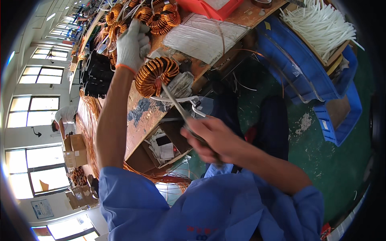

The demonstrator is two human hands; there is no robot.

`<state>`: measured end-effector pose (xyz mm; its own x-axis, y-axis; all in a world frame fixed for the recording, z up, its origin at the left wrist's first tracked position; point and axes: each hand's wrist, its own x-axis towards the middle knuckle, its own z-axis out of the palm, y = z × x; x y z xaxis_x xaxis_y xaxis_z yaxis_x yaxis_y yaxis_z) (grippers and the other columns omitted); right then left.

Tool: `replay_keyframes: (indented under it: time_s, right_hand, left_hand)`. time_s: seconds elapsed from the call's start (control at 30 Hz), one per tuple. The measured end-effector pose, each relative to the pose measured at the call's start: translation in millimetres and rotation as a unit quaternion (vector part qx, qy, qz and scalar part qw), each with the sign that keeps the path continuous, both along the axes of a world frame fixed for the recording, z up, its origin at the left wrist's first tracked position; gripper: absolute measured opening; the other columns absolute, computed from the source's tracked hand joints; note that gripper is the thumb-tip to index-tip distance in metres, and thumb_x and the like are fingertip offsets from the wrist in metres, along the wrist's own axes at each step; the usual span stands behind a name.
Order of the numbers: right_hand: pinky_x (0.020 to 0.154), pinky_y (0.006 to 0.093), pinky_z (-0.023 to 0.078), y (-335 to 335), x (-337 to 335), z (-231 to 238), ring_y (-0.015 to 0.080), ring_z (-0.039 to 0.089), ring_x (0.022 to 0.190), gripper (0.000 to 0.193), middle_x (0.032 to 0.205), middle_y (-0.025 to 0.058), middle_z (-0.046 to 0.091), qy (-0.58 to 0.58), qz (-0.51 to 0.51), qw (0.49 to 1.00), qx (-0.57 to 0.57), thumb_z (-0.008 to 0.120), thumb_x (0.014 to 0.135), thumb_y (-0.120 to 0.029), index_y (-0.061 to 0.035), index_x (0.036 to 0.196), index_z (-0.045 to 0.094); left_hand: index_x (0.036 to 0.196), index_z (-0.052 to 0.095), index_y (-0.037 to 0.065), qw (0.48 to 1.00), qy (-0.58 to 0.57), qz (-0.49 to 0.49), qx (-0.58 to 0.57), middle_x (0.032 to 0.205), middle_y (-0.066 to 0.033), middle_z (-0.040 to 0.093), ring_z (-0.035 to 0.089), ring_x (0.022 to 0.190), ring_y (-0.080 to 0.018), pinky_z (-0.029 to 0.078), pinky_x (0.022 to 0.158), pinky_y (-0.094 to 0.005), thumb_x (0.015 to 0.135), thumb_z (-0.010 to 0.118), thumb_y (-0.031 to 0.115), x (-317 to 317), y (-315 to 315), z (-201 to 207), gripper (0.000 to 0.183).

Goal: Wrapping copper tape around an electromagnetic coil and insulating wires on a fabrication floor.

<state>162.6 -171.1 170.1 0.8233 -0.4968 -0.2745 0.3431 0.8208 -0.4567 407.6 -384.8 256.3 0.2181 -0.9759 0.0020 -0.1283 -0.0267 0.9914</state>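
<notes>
A ring-shaped coil wound with copper wire (149, 85) rests on the workbench near its front edge. My right hand (211, 138), bare and slightly blurred, is closed round a long metal rod (173, 100). The rod slants up and left, its tip at the coil's centre opening. Beyond the coil, my left hand (134, 45) wears a white glove with an orange cuff. Its fingers are curled, and a short copper strand shows between them and the coil. Several finished-looking coils (163, 18) sit close by that hand. White tubing (177, 99) lies next to the coil.
The wooden workbench (138, 126) carries a red tray (207, 8) and a whitish sheet (201, 38). Blue bins (295, 64) stand at right, one below white tubes (321, 30). An open cardboard box (142, 156) sits below the bench edge. Another person (66, 114) bends over at far left.
</notes>
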Motion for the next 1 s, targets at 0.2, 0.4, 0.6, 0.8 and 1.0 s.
replay_keyframes:
  time_s: [0.2, 0.4, 0.6, 0.8, 1.0]
  right_hand:
    - [0.047, 0.0259, 0.034, -25, 13, -14, 0.0046, 0.042, 0.052, 0.036, 0.066, -0.0027, 0.048, 0.08, 0.015, 0.985, -0.155, 0.049, 0.115, -0.033, 0.0002, 0.107, 0.061]
    - [0.063, 0.0453, 0.051, 89, -143, -52, 0.0394, 0.07, 0.069, 0.028, 0.076, 0.0213, 0.066, 0.361, 0.044, 0.85, -0.382, 0.061, 0.109, -0.025, 0.0027, 0.111, 0.062]
    - [0.066, 0.057, 0.053, 238, -255, -115, 0.0527, 0.067, 0.077, 0.029, 0.084, 0.0271, 0.068, 0.577, 0.11, 0.714, -0.382, 0.068, 0.103, -0.022, 0.002, 0.113, 0.054]
    - [0.058, 0.0569, 0.05, 392, -362, -203, 0.0498, 0.065, 0.07, 0.026, 0.077, 0.022, 0.063, 0.646, 0.097, 0.639, -0.406, 0.071, 0.101, -0.019, -0.002, 0.106, 0.052]
    - [0.06, 0.0575, 0.049, 493, -438, -212, 0.0518, 0.067, 0.075, 0.027, 0.079, 0.0238, 0.064, 0.737, 0.098, 0.567, -0.353, 0.068, 0.103, -0.022, -0.0005, 0.112, 0.054]
  left_hand:
    - [0.104, 0.075, -0.007, 0.986, -0.142, 0.001, 0.087, 0.065, 0.0025, 0.056, 0.055, 0.055, -0.0084, 0.043, 0.056, -0.0231, 0.102, 0.069, 0.044, 36, 3, -43, 0.052]
    - [0.1, 0.072, -0.003, 0.809, -0.475, -0.311, 0.156, 0.065, 0.0015, 0.052, 0.048, 0.051, -0.0065, 0.035, 0.048, -0.0232, 0.096, 0.077, 0.05, -58, -23, 25, 0.053]
    - [0.096, 0.074, -0.003, 0.763, -0.6, -0.239, 0.022, 0.074, -0.0172, 0.069, 0.069, 0.07, -0.0285, 0.055, 0.067, -0.0422, 0.089, 0.069, 0.024, -142, -6, 51, 0.029]
    - [0.101, 0.074, -0.007, 0.883, -0.468, -0.036, 0.007, 0.075, -0.0164, 0.073, 0.07, 0.068, -0.0271, 0.056, 0.066, -0.0425, 0.087, 0.071, 0.023, -108, 8, 75, 0.033]
    - [0.122, 0.068, -0.001, 0.79, -0.605, 0.044, -0.09, 0.1, -0.0166, 0.066, 0.066, 0.095, -0.03, 0.053, 0.087, -0.043, 0.09, 0.083, 0.048, -7, 3, 62, 0.06]
